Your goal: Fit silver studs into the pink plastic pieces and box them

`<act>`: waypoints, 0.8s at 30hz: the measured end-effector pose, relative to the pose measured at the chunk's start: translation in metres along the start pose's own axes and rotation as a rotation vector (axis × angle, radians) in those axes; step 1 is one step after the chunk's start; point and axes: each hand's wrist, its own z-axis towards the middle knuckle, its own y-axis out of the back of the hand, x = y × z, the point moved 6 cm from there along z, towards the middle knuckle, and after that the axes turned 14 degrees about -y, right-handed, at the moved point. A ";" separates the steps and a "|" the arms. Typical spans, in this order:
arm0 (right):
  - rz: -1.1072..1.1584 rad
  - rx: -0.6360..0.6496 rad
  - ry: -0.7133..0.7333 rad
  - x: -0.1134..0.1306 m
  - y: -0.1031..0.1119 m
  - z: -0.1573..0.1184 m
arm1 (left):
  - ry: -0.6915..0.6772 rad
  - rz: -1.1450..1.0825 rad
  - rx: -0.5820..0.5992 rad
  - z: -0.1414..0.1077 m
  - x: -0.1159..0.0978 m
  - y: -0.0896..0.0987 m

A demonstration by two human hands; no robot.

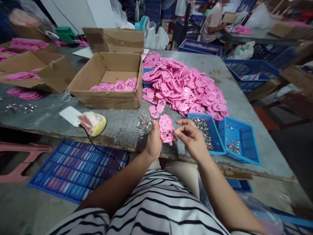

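My left hand (154, 141) grips a pink plastic piece (166, 126) by its left side, above the table's front edge. Small shiny parts show on the piece's lower half. Thumb and fingertips pinched together, my right hand (192, 138) is at the piece's right edge; anything between those fingertips is too small to make out. Behind them rises a large heap of similar pink pieces (181, 86). Loose metal bits (143, 124) lie left of the held piece. To the right sit two blue bins (217, 138) (253, 143) containing small metal parts.
An open cardboard box (110, 98) holds pink pieces in a row. Left of my hands lie a white-handled object (69, 116) and a yellow-edged pad (99, 125). A blue crate (80, 169) is below the table. A person (212, 24) sits at the back right.
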 end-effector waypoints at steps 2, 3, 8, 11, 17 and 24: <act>-0.025 -0.001 0.027 0.001 -0.002 -0.001 | -0.017 0.018 -0.001 0.000 0.000 0.000; -0.040 -0.003 0.038 0.002 -0.003 -0.001 | -0.024 0.028 -0.003 0.000 0.000 0.001; -0.088 0.018 0.047 -0.001 -0.008 0.001 | -0.011 0.060 -0.005 -0.001 0.000 0.000; -0.084 0.032 0.045 -0.003 -0.009 0.002 | 0.016 0.070 -0.021 -0.001 0.001 0.000; -0.087 0.049 0.027 -0.003 -0.008 0.003 | 0.022 0.056 0.010 -0.002 0.004 -0.001; -0.105 0.083 0.000 -0.003 -0.005 0.003 | 0.023 0.055 0.034 -0.001 0.007 -0.003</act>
